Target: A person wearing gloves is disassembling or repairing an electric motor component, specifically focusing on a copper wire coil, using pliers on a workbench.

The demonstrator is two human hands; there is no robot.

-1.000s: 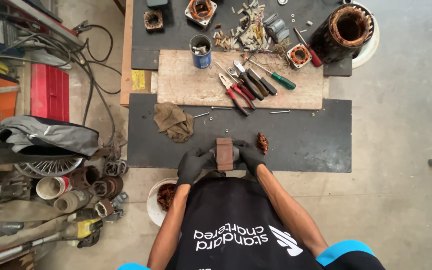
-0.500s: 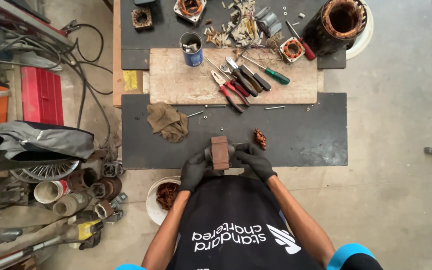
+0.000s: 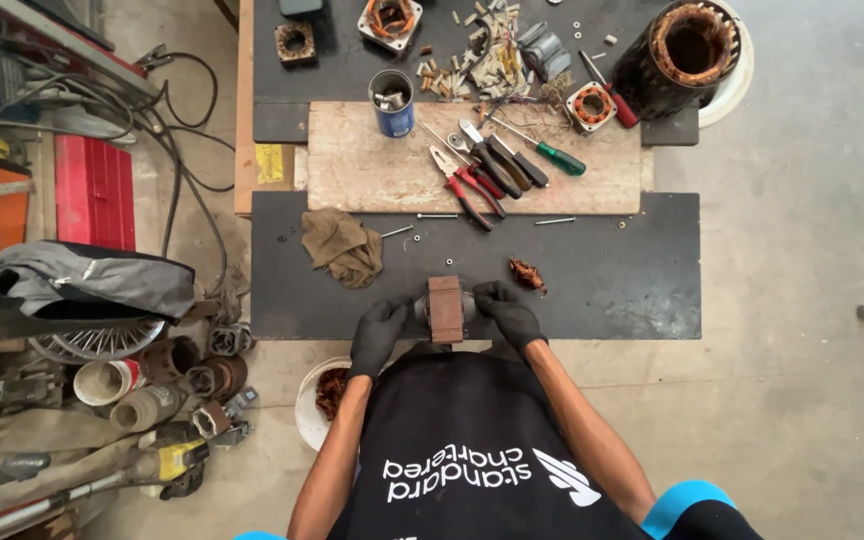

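Observation:
A small rusty-brown motor core (image 3: 445, 308) stands at the near edge of a black mat (image 3: 612, 280). Both hands wear black gloves. My left hand (image 3: 380, 333) grips its left side and my right hand (image 3: 508, 312) grips its right side. A small clump of copper wire (image 3: 527, 274) lies on the mat just right of my right hand. A brown rag (image 3: 343, 246) lies to the upper left of my left hand.
A wooden board (image 3: 382, 170) carries pliers (image 3: 465, 186) and screwdrivers (image 3: 544, 152). A blue can (image 3: 391, 102), small stators and a large wound stator (image 3: 680, 55) sit farther back. A white bowl of copper scrap (image 3: 319, 402), cables and motor parts lie on the floor at left.
The view has shifted slightly. Both hands stay on the motor core in about the same place on the mat.

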